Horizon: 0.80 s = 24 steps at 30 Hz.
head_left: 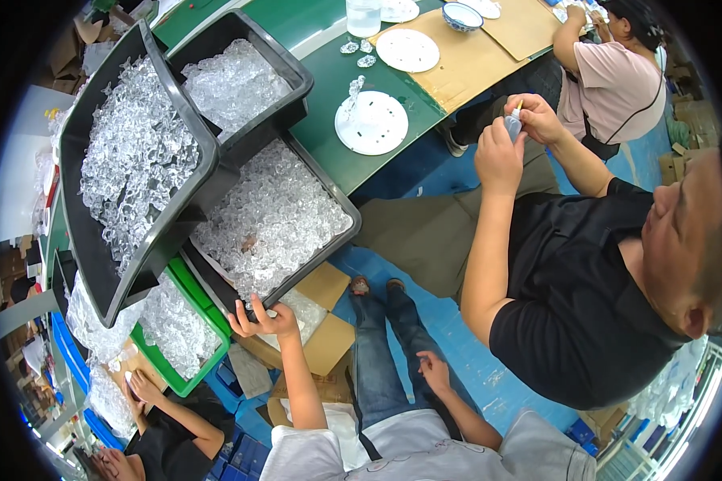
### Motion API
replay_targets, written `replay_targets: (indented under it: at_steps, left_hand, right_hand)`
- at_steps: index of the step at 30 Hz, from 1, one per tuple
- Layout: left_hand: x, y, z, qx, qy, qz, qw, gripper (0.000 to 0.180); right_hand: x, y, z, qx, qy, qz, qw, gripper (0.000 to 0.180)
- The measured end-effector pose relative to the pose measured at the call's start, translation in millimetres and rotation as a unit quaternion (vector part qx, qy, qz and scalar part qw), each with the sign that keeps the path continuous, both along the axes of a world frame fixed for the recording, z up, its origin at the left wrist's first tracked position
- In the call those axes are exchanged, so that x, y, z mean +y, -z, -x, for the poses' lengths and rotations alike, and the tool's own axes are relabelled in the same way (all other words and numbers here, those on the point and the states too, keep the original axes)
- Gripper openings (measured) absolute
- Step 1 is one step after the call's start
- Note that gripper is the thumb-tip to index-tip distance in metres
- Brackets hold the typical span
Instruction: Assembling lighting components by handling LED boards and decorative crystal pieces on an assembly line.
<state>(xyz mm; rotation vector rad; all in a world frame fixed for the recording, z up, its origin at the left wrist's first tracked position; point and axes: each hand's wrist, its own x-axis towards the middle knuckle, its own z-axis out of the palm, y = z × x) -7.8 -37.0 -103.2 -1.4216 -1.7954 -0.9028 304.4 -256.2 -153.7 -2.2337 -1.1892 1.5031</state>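
My left hand (266, 319) grips the near edge of a black plastic bin (317, 268), its fingers hooked at the rim. Small clear plastic pieces (273, 210) fill this bin. My right hand (435, 373) hangs by my thigh, holding nothing, with its fingers apart. Above and left, a second black bin (210, 152) stands tilted, heaped with similar clear pieces (136, 152). Behind it is a third black bin (297, 76) of clear pieces. Below them, a green bin (186, 386) holds more.
A person in black (586, 297) sits at right, holding a small tube-like thing (513, 123). Another person (618, 88) works beyond. On the green table (317, 132) lie white discs (371, 123) and a bowl (462, 17). Cardboard boxes (329, 345) stand below my bin. A third person's hands (144, 389) are lower left.
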Motion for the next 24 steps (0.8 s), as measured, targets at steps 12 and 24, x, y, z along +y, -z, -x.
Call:
replay_targets:
  at_steps: [12,24]
  left_hand:
    - [-1.3,2.4,0.4,0.000,0.002,0.003,1.000,0.036]
    - [-1.1,1.0,-1.4,-0.030,0.008,-0.006,0.999,0.045]
  right_hand:
    - [-1.0,2.3,2.4,-0.016,-0.008,0.005,1.000,0.018]
    - [4.1,-2.7,-5.8,-0.025,-0.003,-0.024,0.999,0.018]
